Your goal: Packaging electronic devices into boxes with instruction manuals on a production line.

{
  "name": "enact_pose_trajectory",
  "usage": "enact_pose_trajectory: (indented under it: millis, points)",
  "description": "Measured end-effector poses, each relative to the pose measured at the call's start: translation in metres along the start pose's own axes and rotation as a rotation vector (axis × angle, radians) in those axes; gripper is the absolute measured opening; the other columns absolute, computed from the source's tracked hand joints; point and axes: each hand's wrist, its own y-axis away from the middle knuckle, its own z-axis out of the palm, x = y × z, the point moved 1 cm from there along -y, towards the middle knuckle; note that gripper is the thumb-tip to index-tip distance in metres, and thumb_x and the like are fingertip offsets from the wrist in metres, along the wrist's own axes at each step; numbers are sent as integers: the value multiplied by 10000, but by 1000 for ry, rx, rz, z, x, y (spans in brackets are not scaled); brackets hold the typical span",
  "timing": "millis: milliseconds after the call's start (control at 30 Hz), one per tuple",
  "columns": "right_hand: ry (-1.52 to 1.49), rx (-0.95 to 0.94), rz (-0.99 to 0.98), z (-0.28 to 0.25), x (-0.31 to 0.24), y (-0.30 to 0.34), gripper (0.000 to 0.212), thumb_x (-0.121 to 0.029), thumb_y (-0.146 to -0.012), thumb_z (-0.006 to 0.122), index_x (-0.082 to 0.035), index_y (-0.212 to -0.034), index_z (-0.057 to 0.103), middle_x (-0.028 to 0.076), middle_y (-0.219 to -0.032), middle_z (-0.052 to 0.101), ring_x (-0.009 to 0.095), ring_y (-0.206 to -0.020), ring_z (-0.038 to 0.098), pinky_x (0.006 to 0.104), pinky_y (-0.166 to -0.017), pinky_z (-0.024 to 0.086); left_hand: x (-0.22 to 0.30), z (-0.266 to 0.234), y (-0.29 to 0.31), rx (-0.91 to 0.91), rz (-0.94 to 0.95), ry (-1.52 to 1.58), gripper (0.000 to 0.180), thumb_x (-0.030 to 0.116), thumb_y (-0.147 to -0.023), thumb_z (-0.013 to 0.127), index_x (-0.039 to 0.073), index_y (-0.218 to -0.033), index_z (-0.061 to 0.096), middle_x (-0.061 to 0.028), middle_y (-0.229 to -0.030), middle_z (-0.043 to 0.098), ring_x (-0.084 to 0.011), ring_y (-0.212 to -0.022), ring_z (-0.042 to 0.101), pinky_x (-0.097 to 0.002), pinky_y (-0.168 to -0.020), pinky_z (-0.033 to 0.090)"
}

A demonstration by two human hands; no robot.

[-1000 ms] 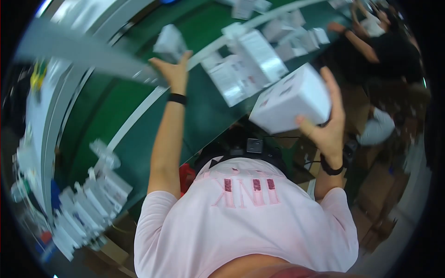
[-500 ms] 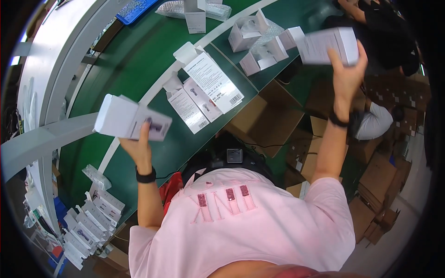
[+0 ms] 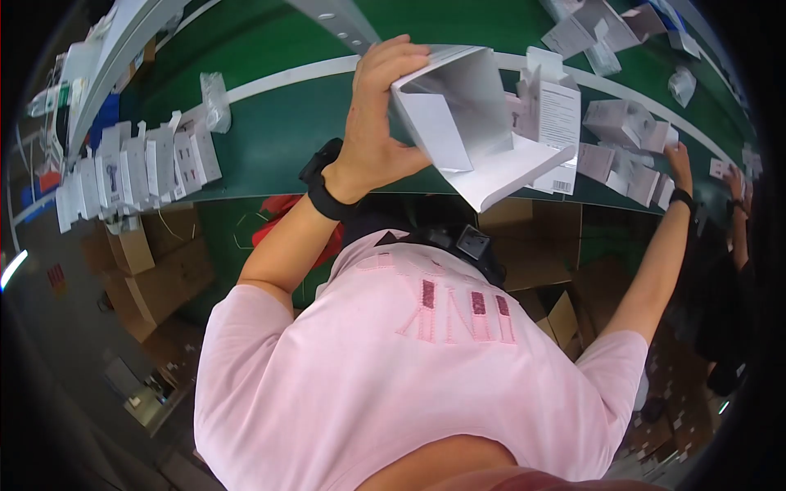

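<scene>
My left hand (image 3: pixel 378 123) is closed round a white carton (image 3: pixel 483 69), raised close to the camera. The carton's open end faces me, with flaps standing out and a hollow interior in sight. Far to the right, my right hand (image 3: pixel 679 166) has its fingers closed at the edge of a small white box part (image 3: pixel 671 136), largely hidden by the hand. Beside it on the green bench lie an open white box (image 3: pixel 614 121) and another open box (image 3: pixel 596 162). Behind the raised carton, a printed white box (image 3: pixel 558 123) lies partly covered.
Several white boxes (image 3: pixel 160 164) stand in a row at the left, near a clear plastic wrap (image 3: pixel 215 102). More open boxes (image 3: pixel 569 34) lie at the back right. Cardboard cartons (image 3: pixel 168 274) sit below the bench. Another person's hand (image 3: pixel 735 184) is at the far right.
The view has turned. My left hand has brought its carton up to the middle, open end toward me. My right hand has lowered to the bench boxes; its large raised box no longer shows.
</scene>
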Motion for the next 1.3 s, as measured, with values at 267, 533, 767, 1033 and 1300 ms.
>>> enact_pose_trajectory:
  millis: [267,533,767,1033,1300]
  points:
    - [344,544,-292,-116,-206,116,847,-450,-806,709,33,-1415,374,273,-1365,482,376,-1279,468,389,-1049,368,6,-38,14,112,89,66,843,184,-602,872,70,-1281,383,-212,-1266,515,-387,-1209,488,-481,-1038,366]
    - [-410,133,-1412,-67,-551,413,213,-117,-931,551,78,-977,623,261,-925,670,410,-853,653,428,-734,544,-8,-66,29,130,137,64,822,217,-593,875,74,-1259,414,-187,-1247,540,-376,-1169,512,-476,-1008,387]
    - [12,-740,-1082,9,-621,390,258,-11,-806,601,6,-1062,626,199,-994,651,400,-825,601,419,-759,483,-26,-133,74,-108,2,-38,735,210,-586,847,72,-1219,501,-156,-1199,569,-351,-1080,552,-439,-929,436]
    - [-89,-1005,-961,181,-648,383,296,-152,-873,609,-35,-1144,592,171,-1242,558,371,-1025,582,388,-886,474,-44,-202,150,-435,-234,-206,671,238,-619,791,86,-1221,536,-122,-1147,585,-331,-1054,554,-442,-910,424]
    - [-508,-1222,-824,313,-706,357,385,-188,-872,607,4,-1196,529,197,-1103,618,309,-925,627,355,-859,499,-115,-266,189,-438,-330,-316,704,129,-584,765,82,-1241,515,-121,-1134,553,-324,-1064,515,-445,-925,394]
